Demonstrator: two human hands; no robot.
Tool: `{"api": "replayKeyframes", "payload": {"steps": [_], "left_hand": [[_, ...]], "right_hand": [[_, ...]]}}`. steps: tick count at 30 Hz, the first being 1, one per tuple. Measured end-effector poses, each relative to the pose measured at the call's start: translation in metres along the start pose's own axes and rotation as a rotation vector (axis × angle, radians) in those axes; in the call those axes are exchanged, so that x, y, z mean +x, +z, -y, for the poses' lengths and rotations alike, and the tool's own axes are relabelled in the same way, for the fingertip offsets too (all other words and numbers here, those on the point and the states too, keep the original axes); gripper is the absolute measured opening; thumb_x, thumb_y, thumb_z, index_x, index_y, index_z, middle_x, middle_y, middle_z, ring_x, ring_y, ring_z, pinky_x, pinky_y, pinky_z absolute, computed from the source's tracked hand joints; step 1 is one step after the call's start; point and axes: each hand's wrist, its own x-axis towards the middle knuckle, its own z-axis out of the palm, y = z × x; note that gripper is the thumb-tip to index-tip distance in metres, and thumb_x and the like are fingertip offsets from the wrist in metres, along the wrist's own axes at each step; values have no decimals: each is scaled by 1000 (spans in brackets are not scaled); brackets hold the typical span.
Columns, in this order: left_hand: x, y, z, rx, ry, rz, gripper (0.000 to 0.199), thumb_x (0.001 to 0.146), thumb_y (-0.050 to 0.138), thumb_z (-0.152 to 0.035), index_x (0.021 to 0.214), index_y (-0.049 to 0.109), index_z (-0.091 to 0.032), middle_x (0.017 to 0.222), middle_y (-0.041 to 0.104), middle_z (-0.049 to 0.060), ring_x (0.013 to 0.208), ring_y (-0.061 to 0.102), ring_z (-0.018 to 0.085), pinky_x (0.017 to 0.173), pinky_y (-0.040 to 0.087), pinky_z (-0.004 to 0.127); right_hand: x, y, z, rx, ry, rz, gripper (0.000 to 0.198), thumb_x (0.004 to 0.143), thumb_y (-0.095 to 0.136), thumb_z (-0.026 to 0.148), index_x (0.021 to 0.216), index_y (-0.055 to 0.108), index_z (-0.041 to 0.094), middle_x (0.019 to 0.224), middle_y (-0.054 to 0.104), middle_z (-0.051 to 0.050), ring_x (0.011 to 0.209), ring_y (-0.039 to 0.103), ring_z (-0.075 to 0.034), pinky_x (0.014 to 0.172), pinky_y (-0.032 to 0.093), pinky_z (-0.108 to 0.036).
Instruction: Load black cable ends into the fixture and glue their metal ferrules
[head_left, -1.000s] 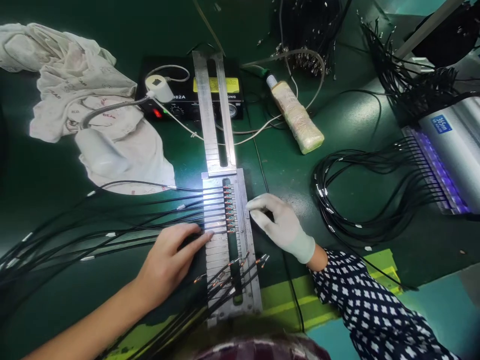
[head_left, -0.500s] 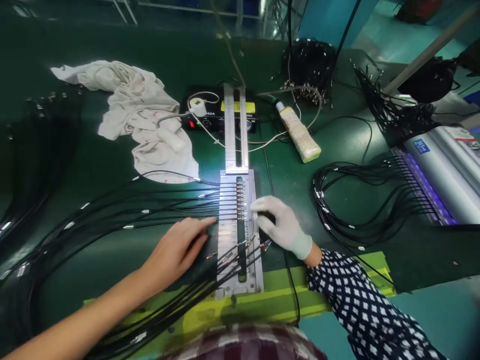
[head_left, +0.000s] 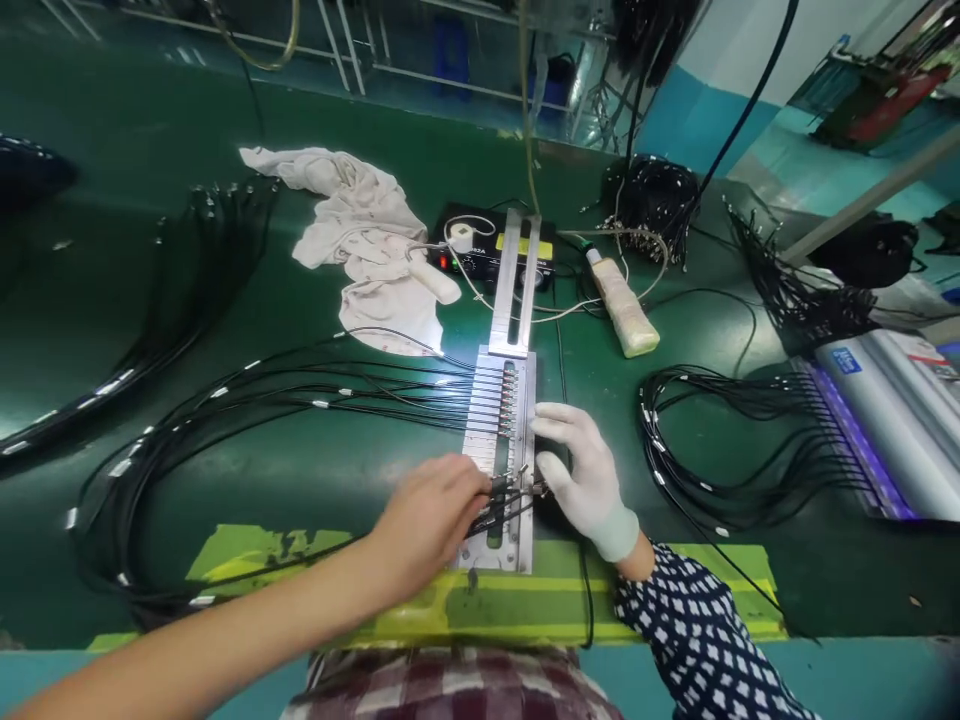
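Observation:
A slotted metal fixture (head_left: 480,445) lies on the bench, with a row of black cables (head_left: 420,408) set side by side in its upper part, their metal-tipped ends near the slot. My bare left hand (head_left: 439,505) is over the lower part, fingers closed on loose black cables (head_left: 514,497) at their ends. How many it grips is hidden. My right hand (head_left: 585,480), in a white glove, rests at the fixture's right edge, thumb and fingers apart. Its thumb is close to the loose cable tips, and nothing shows in its grasp.
Behind the fixture are a black control box (head_left: 487,225) and a wrapped bottle (head_left: 624,305). A white cloth (head_left: 360,220) lies at back left. On the right, coiled cables (head_left: 652,430) run to a silver unit (head_left: 892,410) with purple light. More cable bundles (head_left: 202,270) lie left.
My left hand has moved from beside the seated cables to the loose cable ends and closed on them. My right hand has shifted slightly, its fingers now more spread. The camera view has shifted.

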Motion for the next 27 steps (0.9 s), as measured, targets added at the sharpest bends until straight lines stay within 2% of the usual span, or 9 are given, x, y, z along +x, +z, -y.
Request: {"api": "replayKeyframes", "payload": {"steps": [3, 5, 7, 8, 10, 13, 18, 22, 27], "left_hand": [[-18, 3, 5, 37, 13, 48, 26, 97, 45, -32, 120, 53, -23, 117, 59, 9, 104, 55, 23, 85, 48, 36], [-54, -3, 20, 97, -42, 7, 51, 92, 55, -45, 137, 41, -25, 132, 52, 11, 117, 50, 26, 96, 46, 39], [-99, -13, 38, 245, -151, -41, 68, 86, 60, -56, 141, 37, -23, 135, 50, 13, 119, 50, 29, 96, 46, 40], [-121, -18, 46, 336, -192, -58, 68, 86, 60, -57, 141, 39, -23, 133, 53, 13, 116, 53, 29, 94, 46, 39], [-158, -25, 59, 510, -197, -79, 57, 88, 57, -56, 134, 47, -22, 122, 61, 11, 105, 59, 26, 87, 47, 37], [-185, -29, 75, 665, -126, -103, 38, 93, 53, -48, 119, 57, -20, 101, 68, 8, 88, 62, 22, 78, 47, 35], [-174, -49, 112, 654, -36, -10, 26, 96, 50, -39, 108, 61, -18, 92, 67, 8, 81, 62, 20, 73, 48, 34], [-138, -96, 159, 604, 85, 118, 30, 97, 46, -42, 102, 64, -19, 86, 65, 7, 78, 61, 19, 74, 49, 32], [-87, -143, 203, 524, 184, 224, 37, 91, 52, -56, 88, 66, -22, 79, 64, 5, 72, 59, 19, 69, 48, 30]], "right_hand": [[-8, -2, 7, -16, -32, 160, 35, 91, 59, 34, 125, 56, 25, 131, 56, -8, 123, 51, -25, 105, 42, -45], [-12, 2, 10, -52, -76, 371, 59, 84, 69, 49, 133, 51, 23, 135, 55, -10, 126, 49, -29, 109, 36, -51], [-13, 9, 13, -119, -118, 531, 75, 77, 77, 55, 138, 48, 22, 137, 54, -11, 124, 49, -32, 110, 32, -55], [-13, 12, 15, -159, -121, 574, 72, 77, 78, 51, 137, 49, 23, 135, 56, -11, 121, 51, -32, 108, 34, -55], [-12, 18, 18, -226, -110, 616, 52, 84, 75, 36, 130, 55, 23, 123, 62, -9, 108, 57, -29, 96, 43, -49], [-11, 23, 21, -286, -151, 641, 27, 89, 67, 20, 116, 63, 23, 100, 67, -6, 88, 60, -25, 78, 48, -40], [-13, 30, 29, -315, -257, 595, 22, 92, 59, 18, 113, 65, 21, 91, 67, -7, 80, 60, -23, 70, 47, -36], [-8, 52, 53, -351, -195, 613, 19, 89, 66, 20, 108, 66, 21, 91, 67, -5, 81, 61, -23, 72, 48, -36], [-2, 80, 76, -427, -159, 692, 32, 89, 66, 24, 120, 61, 16, 91, 66, -7, 79, 62, -26, 68, 51, -40]]}}
